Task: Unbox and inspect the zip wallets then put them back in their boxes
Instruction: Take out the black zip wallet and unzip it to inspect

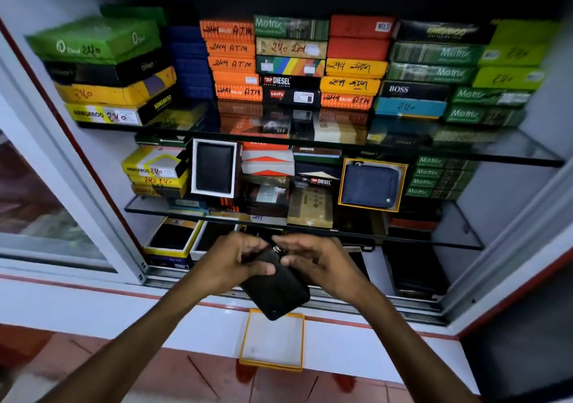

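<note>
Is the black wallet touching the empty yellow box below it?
Cannot tell. In the head view, the black wallet, held by both hands, overlaps the top edge of the yellow box; no gap or contact shows plainly.

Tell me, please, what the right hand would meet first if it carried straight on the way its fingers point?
The right hand points left, fingertips at the zip of the black wallet, so it would probably meet the wallet's top edge first, then the left hand gripping it. Depth is unclear.

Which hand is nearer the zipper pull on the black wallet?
Right. The right hand has its fingertips at the zipper pull; the left hand grips the black wallet body just left of it.
</note>
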`<move>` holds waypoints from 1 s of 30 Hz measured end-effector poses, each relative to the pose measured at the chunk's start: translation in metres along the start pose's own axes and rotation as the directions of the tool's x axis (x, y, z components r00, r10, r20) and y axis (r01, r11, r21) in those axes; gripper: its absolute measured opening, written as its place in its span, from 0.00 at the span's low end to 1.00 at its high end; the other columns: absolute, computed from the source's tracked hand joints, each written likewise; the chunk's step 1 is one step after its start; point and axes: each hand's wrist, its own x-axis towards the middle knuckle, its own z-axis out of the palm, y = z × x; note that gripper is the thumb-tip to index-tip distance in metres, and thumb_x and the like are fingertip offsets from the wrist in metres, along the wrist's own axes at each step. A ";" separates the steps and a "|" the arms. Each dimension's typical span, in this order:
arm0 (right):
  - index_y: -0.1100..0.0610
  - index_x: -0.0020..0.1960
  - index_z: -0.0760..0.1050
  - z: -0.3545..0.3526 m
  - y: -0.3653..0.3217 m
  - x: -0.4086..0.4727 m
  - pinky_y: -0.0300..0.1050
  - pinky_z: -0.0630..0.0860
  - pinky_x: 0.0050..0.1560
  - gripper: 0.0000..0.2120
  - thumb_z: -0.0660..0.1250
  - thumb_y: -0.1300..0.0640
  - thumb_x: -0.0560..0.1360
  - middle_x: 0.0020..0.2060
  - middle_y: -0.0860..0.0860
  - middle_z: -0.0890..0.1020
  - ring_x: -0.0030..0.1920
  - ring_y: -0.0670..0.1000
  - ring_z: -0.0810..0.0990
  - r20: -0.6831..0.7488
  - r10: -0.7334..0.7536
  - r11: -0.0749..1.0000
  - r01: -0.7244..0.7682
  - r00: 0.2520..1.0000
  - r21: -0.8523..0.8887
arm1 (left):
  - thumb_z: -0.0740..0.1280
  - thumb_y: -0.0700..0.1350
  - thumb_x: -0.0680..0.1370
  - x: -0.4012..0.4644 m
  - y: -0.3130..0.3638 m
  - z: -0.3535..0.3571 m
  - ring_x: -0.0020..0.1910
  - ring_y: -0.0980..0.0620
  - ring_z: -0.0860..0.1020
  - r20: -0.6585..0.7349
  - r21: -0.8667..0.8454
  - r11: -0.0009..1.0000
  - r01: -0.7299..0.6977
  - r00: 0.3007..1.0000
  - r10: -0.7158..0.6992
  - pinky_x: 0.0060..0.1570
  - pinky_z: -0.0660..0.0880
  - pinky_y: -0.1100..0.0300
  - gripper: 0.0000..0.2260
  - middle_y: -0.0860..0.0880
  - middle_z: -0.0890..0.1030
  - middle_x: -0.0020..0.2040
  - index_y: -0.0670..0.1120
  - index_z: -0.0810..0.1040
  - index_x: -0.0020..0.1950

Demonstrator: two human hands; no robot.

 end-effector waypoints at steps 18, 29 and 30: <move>0.52 0.46 0.87 -0.063 -0.015 -0.005 0.52 0.81 0.38 0.05 0.76 0.54 0.71 0.40 0.46 0.89 0.39 0.53 0.86 -0.309 -0.139 0.990 0.124 0.941 -0.067 | 0.80 0.53 0.58 0.009 0.010 -0.049 0.43 0.51 0.85 0.103 -0.575 0.769 0.281 0.957 -0.273 0.40 0.83 0.56 0.27 0.43 0.87 0.48 0.41 0.84 0.53; 0.59 0.41 0.87 -0.010 -0.027 -0.020 0.41 0.78 0.31 0.03 0.78 0.62 0.67 0.35 0.52 0.88 0.32 0.44 0.81 -0.594 -0.053 0.984 0.144 0.803 0.108 | 0.64 0.42 0.78 0.020 0.042 0.006 0.33 0.44 0.86 0.100 -0.977 0.122 0.172 0.889 -0.447 0.29 0.82 0.44 0.10 0.38 0.86 0.37 0.36 0.75 0.53; 0.59 0.40 0.87 -0.003 -0.029 -0.021 0.42 0.76 0.30 0.02 0.78 0.62 0.67 0.33 0.52 0.87 0.30 0.43 0.79 -0.595 -0.061 0.986 0.141 0.801 0.089 | 0.63 0.42 0.79 0.021 0.046 0.011 0.32 0.43 0.85 0.115 -0.983 0.076 0.167 0.885 -0.451 0.27 0.81 0.45 0.10 0.37 0.85 0.38 0.35 0.75 0.52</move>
